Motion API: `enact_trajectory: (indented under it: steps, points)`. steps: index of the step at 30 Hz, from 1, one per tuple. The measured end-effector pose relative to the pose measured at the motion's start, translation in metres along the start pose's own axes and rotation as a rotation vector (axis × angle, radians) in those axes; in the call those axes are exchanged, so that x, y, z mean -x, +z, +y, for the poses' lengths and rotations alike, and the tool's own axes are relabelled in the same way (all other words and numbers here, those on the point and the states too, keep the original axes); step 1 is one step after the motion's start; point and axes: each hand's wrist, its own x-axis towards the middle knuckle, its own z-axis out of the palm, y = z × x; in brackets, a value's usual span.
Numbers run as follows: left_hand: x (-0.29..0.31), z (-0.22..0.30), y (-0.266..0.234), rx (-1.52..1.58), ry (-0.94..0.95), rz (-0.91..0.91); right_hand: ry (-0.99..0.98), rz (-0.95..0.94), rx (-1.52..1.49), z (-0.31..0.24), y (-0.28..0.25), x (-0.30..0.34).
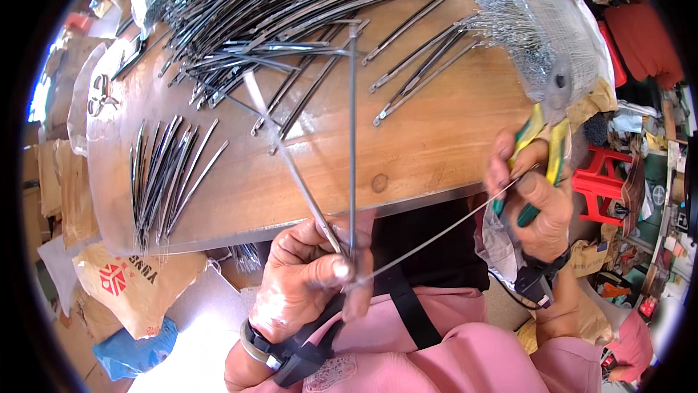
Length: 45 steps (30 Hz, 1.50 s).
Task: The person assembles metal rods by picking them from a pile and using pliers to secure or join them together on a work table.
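My left hand (pixel 313 269) is closed, pinching two thin metal strips that spread upward in a V. One is a bright strip (pixel 302 182) leaning left and blurred at its tip; the other, a grey strip (pixel 352 138), stands nearly upright. A thin wire (pixel 443 237) runs from beside my left fingers across to my right hand (pixel 542 197). That hand is closed around pliers (pixel 554 138) with yellow and green handles, their jaws pointing up and away. The wire's far end sits at my right thumb and fingers.
A large pile of dark metal strips (pixel 291 0) covers the far left of the wooden table (pixel 429 146). A smaller bundle (pixel 163 175) lies near its left edge, and several loose strips (pixel 418 77) farther right. Plastic-wrapped wires (pixel 509 15) lie far right; a red stool (pixel 600 186) stands beyond.
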Motion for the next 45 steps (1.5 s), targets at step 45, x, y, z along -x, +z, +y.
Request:
enact_trajectory:
  steps: [45]
  points:
    - [-0.012,-0.034,0.009,-0.258,0.095,0.105,-0.333,-0.324,1.275,-0.008,0.013,0.006]
